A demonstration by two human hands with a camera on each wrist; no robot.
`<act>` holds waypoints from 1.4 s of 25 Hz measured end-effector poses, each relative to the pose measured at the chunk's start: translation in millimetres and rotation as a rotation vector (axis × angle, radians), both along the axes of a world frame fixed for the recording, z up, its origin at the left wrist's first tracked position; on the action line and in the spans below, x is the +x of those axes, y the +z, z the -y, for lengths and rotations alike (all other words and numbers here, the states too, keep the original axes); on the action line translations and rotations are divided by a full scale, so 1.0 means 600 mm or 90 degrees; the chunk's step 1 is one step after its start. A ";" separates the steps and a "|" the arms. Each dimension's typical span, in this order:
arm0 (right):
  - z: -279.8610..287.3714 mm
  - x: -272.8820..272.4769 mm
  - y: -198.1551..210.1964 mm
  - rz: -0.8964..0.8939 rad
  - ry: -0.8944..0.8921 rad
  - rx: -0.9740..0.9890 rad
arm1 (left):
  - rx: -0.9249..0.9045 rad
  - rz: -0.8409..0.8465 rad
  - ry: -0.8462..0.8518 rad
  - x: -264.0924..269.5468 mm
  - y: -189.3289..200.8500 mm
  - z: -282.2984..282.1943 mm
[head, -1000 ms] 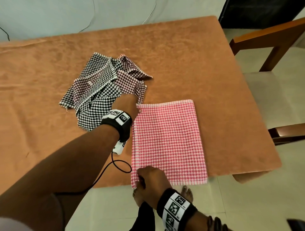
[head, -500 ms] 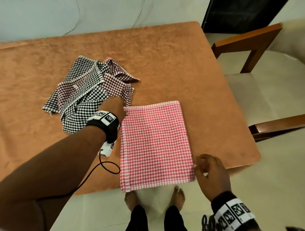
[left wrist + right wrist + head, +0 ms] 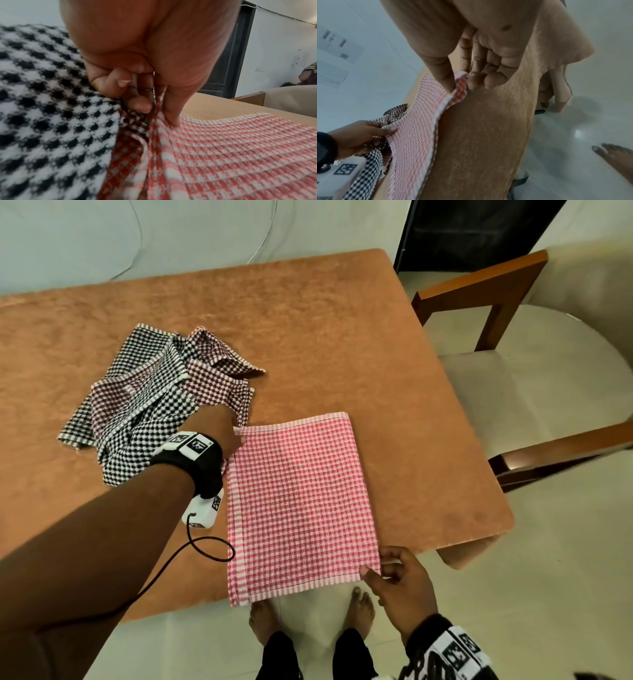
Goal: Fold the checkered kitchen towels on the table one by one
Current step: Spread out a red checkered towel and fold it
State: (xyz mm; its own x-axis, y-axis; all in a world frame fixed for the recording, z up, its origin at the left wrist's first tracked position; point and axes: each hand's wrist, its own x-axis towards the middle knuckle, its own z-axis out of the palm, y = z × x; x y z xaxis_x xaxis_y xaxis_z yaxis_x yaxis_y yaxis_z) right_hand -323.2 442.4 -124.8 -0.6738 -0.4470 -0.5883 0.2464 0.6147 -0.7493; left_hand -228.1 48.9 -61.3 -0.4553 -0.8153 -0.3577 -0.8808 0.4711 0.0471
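Pinching the red checkered towel [image 3: 301, 501] at the table's [image 3: 394, 392] near edge: our left hand [image 3: 219, 422] grips its far corner, right hand [image 3: 400, 580] its near corner.

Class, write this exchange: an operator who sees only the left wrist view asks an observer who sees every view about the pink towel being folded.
Operator: I see the left hand pinching the pink towel. Where is the right hand?
Observer: The right hand pinches the towel's near right corner.
Operator: Where does the towel lie?
Observer: Flat, with its near edge at the near edge of the table.
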 end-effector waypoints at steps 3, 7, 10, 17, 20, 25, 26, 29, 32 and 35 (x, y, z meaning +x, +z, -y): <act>-0.001 -0.012 0.006 0.019 -0.019 -0.002 | 0.003 -0.015 0.001 0.002 -0.002 0.003; 0.006 -0.059 0.040 -0.027 -0.018 -0.005 | 0.009 -0.047 0.017 -0.003 0.000 0.002; 0.004 -0.128 0.073 -0.102 -0.024 -0.013 | 0.014 -0.089 0.032 -0.017 0.001 -0.001; -0.003 -0.247 0.055 -0.244 0.054 0.088 | 0.064 -0.134 0.057 -0.068 -0.025 -0.020; -0.008 -0.250 0.036 -0.219 0.113 0.111 | 0.071 -0.084 0.046 -0.077 -0.024 -0.026; 0.003 -0.264 0.035 -0.236 0.091 0.097 | -0.096 -0.148 -0.129 -0.189 -0.005 -0.065; 0.005 -0.263 0.035 -0.246 0.095 0.101 | -0.044 -0.170 -0.138 -0.226 -0.007 -0.074; 0.007 -0.260 0.036 -0.258 0.110 0.101 | 0.137 -0.221 -0.096 -0.329 -0.031 -0.086; 0.009 -0.264 0.042 -0.271 0.127 0.122 | 0.183 -0.270 -0.110 -0.388 -0.053 -0.084; 0.009 -0.269 0.047 -0.280 0.142 0.141 | 0.157 -0.356 -0.107 -0.402 -0.065 -0.077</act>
